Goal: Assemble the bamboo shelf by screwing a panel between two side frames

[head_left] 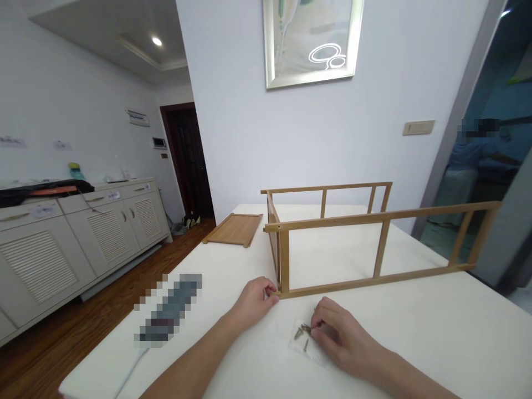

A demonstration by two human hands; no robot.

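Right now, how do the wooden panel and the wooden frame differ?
The wooden panel lies flat; the wooden frame stands up. The panel's face is filled in, while the frame's sides have open gaps. The frame looks larger than the panel. Both are brown and rest on the white table.

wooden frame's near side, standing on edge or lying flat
Standing on edge: the near side has its lower rail on the white table and its upper rail raised above.
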